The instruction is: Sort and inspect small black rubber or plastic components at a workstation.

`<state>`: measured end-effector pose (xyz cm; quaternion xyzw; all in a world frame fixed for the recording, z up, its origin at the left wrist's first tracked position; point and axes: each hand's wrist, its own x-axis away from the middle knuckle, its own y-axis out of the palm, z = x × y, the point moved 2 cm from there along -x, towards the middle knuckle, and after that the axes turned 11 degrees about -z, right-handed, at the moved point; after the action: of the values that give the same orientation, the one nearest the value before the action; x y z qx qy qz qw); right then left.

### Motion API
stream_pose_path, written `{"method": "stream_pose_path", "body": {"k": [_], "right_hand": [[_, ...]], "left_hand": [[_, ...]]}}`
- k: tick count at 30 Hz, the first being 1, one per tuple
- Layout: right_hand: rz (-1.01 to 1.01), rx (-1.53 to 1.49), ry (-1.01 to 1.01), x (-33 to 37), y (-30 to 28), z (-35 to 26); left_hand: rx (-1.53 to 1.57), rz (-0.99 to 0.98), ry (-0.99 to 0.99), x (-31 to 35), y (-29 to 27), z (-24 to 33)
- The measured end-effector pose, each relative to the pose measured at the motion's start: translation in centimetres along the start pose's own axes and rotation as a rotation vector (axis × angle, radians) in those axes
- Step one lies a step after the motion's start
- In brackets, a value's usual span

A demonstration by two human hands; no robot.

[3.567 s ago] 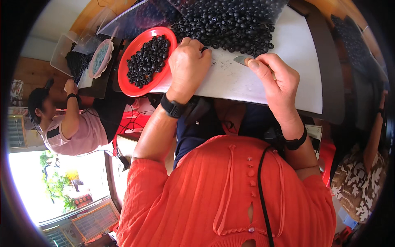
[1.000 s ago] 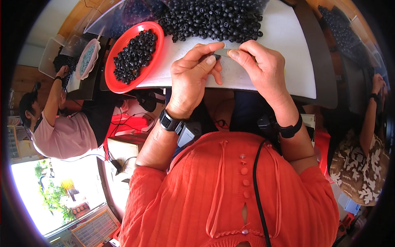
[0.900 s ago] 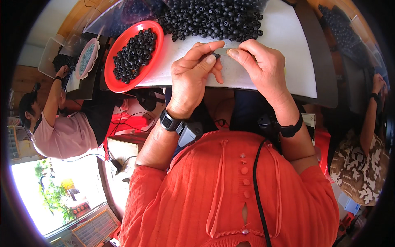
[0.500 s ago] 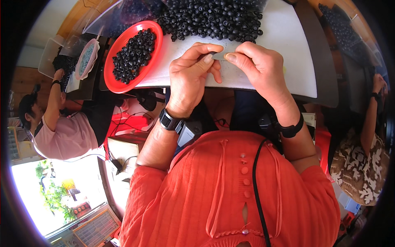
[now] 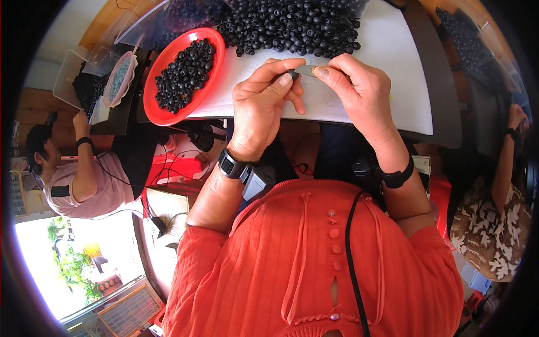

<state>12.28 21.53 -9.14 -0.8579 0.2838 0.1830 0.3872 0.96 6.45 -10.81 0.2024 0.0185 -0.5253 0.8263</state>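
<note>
Above the near edge of the white work surface, my left hand (image 5: 257,106) pinches a small black hollow piece (image 5: 293,74) between thumb and forefinger, its other fingers loosely curled. Opposite it, my right hand (image 5: 362,92) is closed, thumb against forefinger, on a thin pale strip (image 5: 306,69). The strip reaches across to the black piece; its exact kind is too small to make out. Left of my hands, a red oval plate (image 5: 150,101) holds many such pieces. A large heap of black hollow pieces (image 5: 292,28) lies just beyond my fingers.
A clear plastic bin (image 5: 143,25) stands behind the red plate. The white surface (image 5: 401,73) lies on a dark tabletop (image 5: 446,106). At left, a person (image 5: 84,174) sits beside a pink-rimmed dish (image 5: 130,76); another person (image 5: 494,224) is at far right.
My right hand has shifted slightly right and the black piece shows more at my left fingertips. The co-worker at left has lowered an arm.
</note>
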Motion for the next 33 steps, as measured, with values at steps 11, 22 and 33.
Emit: {"method": "stream_pose_path", "body": {"k": [11,22,33], "right_hand": [[-0.052,-0.003,0.014,-0.1,-0.1,-0.2],[-0.087,-0.081,0.06,-0.2,-0.1,0.3],[-0.111,-0.167,0.037,0.0,-0.4,-0.2]], "left_hand": [[0.048,0.007,0.017,-0.2,-0.2,0.0],[0.107,-0.014,0.012,-0.2,-0.4,-0.1],[-0.195,0.1,0.023,0.5,-0.7,3.1]]}}
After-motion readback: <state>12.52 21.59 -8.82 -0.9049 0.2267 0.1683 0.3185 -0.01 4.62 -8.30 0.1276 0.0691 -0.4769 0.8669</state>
